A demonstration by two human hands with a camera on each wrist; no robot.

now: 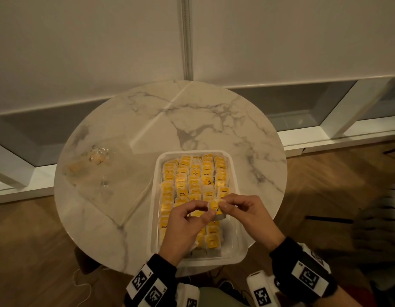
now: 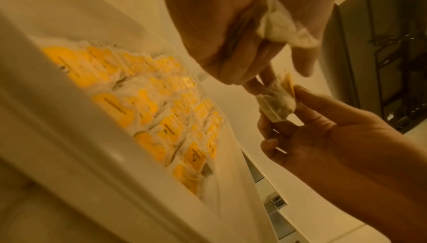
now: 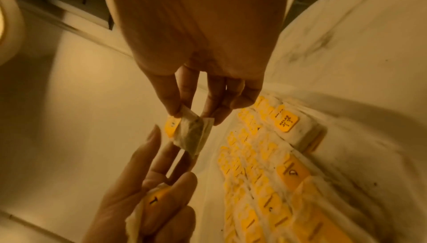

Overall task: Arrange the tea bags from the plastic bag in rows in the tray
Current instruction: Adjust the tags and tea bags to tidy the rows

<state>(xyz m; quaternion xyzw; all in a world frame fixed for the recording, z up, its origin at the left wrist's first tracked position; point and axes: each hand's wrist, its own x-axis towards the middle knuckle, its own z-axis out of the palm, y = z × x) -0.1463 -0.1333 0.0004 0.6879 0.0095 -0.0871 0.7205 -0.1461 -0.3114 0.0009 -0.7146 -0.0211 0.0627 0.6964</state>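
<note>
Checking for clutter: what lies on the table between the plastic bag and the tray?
Nothing: in the head view, bare marble table runs from the plastic bag to the tray.

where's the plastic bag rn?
Head view: the plastic bag lies crumpled on the table's left side, apart from the tray, near the far-left edge.

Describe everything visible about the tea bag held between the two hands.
The tea bag is a small pouch of white filter paper, dark leaf showing through, with a yellow tag on one face. It hangs above the white tray, clear of the rows. The right hand pinches its upper edge; left hand fingertips meet its other side. A second bag sits in the left palm.
</note>
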